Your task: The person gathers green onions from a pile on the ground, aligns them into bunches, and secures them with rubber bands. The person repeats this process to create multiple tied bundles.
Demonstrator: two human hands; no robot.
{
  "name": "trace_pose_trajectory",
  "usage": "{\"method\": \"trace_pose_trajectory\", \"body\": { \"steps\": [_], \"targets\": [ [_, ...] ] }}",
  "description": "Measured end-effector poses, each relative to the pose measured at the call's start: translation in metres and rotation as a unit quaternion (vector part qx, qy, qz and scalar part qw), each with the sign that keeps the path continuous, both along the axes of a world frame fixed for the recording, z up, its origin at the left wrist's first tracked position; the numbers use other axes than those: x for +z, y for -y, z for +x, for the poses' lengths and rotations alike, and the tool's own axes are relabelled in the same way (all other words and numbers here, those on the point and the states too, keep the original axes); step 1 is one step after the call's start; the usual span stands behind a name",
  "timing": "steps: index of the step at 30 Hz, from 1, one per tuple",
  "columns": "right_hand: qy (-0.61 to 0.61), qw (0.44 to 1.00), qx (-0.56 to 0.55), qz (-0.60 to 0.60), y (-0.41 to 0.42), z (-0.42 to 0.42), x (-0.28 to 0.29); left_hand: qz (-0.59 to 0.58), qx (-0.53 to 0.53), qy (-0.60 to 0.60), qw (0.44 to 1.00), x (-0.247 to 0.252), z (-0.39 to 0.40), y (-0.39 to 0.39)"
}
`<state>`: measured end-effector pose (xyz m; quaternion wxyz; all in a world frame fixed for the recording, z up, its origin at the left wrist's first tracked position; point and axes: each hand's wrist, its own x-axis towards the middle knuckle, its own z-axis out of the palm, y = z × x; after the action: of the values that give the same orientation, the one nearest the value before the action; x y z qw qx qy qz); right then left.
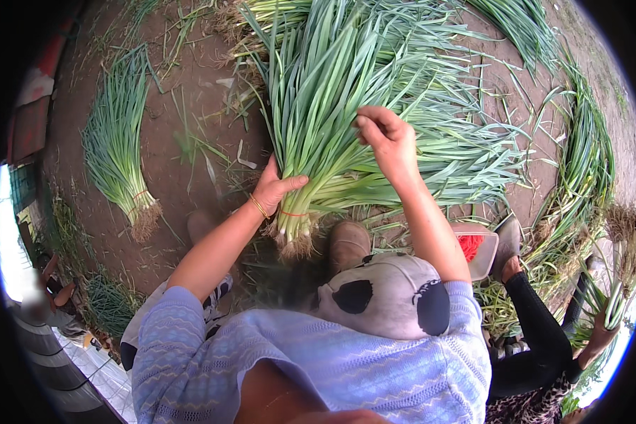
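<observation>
My left hand (280, 189) grips a bunch of leek-like greens (318, 106) just above the roots, its thumb across the pale stems. A thin red band (293, 214) circles those stems below the thumb. Whitish bulbs and brown roots (295, 245) point towards me, while the long flat leaves fan away. Above the leaves on the right, my right hand (389, 135) has loosely bent fingers, and nothing shows between them. Under and beside the held bunch lies a heap of loose greens (456, 153) with leaves pointing right.
A banded bunch (117, 143) lies on the bare soil at left. Beside my right knee stands a plastic tub (485, 252) of red bands (470, 246). More greens (588, 138) line the right side. At lower right, another person's hand (604, 326) holds rooted stems; others sit far left.
</observation>
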<state>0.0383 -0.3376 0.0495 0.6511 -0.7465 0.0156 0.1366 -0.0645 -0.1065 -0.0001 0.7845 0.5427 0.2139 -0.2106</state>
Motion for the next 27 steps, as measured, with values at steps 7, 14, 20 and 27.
{"method": "trace_pose_trajectory", "body": {
  "steps": [7, 14, 20, 27],
  "targets": [
    [0.108, 0.960, 0.075, -0.249, -0.025, 0.025, -0.016, -0.003, 0.015, 0.005, 1.000, -0.005, -0.003, 0.002],
    [-0.023, 0.958, 0.067, -0.277, -0.027, 0.043, -0.022, 0.016, 0.010, 0.017, 1.000, -0.006, -0.005, 0.006],
    [-0.084, 0.991, 0.029, -0.103, -0.021, 0.048, -0.033, 0.031, -0.003, 0.019, 0.999, -0.009, -0.004, 0.008],
    [0.045, 0.998, -0.026, 0.024, -0.027, -0.004, -0.009, 0.066, 0.001, 0.051, 0.996, -0.010, -0.007, 0.014]
  ]
}}
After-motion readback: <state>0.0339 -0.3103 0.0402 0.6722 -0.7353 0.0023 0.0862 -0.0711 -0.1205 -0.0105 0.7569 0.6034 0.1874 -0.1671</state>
